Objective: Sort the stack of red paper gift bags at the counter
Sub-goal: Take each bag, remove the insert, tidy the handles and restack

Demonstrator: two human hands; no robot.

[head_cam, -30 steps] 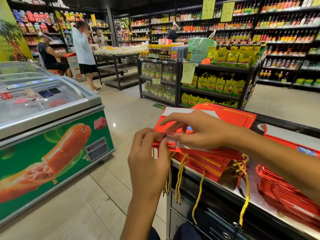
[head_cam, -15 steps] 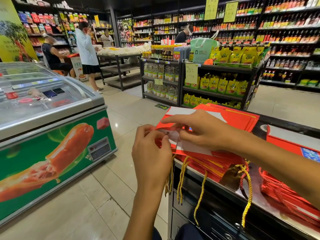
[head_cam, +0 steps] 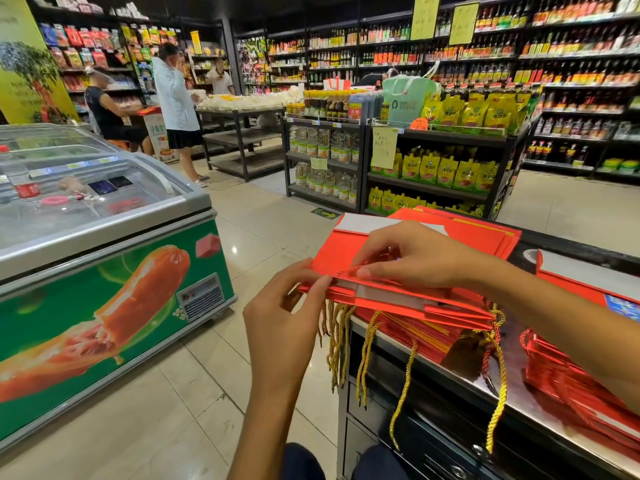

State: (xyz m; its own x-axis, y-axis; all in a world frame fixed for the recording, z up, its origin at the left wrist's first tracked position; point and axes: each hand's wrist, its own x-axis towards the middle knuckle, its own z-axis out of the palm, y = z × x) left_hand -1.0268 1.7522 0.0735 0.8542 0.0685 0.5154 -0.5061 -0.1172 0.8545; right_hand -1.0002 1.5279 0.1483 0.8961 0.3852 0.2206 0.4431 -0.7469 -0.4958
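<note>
Light, thin, slick and easily creased top bag [head_cam: 349, 252], best pinched at its stiffer near edge: left hand [head_cam: 287, 306] pinching there, right hand [head_cam: 415, 258] curled, pressing atop.

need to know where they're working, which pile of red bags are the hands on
The pile at the counter's left end, with gold cords hanging over the edge. The left hand and right hand pinch its top bag; the right-hand pile lies untouched.

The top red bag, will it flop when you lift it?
Probably a little. The top red bag is flat, thin paper, so likely light and bendy. Its gold cords dangle loose and may snag. The shiny surface might slide.
</note>
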